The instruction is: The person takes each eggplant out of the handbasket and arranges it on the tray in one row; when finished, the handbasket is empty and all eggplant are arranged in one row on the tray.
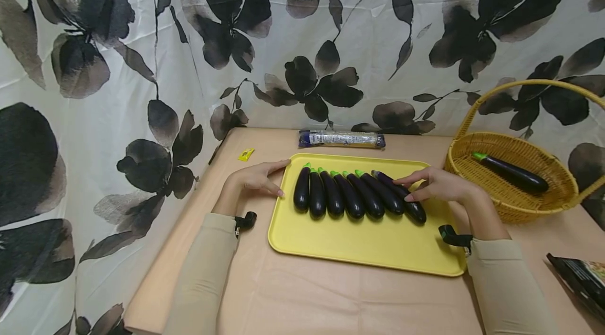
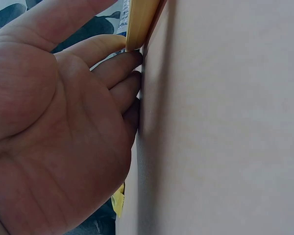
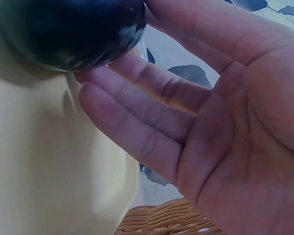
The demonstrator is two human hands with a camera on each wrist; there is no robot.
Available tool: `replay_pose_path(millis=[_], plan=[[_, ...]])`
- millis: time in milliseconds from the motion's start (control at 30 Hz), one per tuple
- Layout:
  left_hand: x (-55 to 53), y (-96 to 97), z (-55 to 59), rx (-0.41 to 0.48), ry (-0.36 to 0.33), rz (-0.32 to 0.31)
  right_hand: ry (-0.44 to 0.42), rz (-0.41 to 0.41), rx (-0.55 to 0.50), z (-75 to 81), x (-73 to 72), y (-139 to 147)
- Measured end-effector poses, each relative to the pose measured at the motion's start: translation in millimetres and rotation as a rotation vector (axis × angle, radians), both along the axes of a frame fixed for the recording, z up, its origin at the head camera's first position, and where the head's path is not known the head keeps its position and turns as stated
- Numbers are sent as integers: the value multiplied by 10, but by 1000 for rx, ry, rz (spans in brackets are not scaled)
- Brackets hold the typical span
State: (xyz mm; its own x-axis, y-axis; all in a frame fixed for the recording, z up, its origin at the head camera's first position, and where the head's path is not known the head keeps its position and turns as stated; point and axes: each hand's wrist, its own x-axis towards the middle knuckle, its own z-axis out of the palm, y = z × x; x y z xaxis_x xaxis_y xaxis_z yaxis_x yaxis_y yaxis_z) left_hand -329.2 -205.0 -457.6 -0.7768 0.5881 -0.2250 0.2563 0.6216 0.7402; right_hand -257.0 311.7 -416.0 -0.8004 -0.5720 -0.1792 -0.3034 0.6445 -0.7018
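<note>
Several dark purple eggplants with green tips lie side by side in a row on a yellow tray (image 1: 359, 256). At the row's right end, my right hand (image 1: 437, 185) pinches the last eggplant (image 1: 416, 212) between thumb and fingers. In the right wrist view that eggplant (image 3: 71, 32) shows only its rounded end, with fingertips against its underside. My left hand (image 1: 257, 176) touches the tray's left edge, fingers extended. The left wrist view shows the palm (image 2: 63, 117) and fingertips beside the tray's rim (image 2: 139, 22).
A yellow wicker basket (image 1: 510, 209) with a raised handle stands at the right, another eggplant (image 1: 512, 173) inside. Behind the tray lies a long blue-and-clear package (image 1: 341, 139). A small yellow packet (image 1: 246, 154) is at back left, a black package (image 1: 581, 282) at front right.
</note>
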Motion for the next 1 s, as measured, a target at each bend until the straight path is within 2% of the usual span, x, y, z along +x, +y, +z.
replay_pose_path(millis=[533,633,867,1000], plan=[[14,18,11,1,9,-6,16,1,21,-7,1,25],[16,14,7,2,11,-5,-1,4,4,-3,1,19],[17,11,8,-1,17,-6,-102,-18,-42,-14,-7,27],[8,10,2,-6,17,-2,-108,-15,-39,-20,-14,19]])
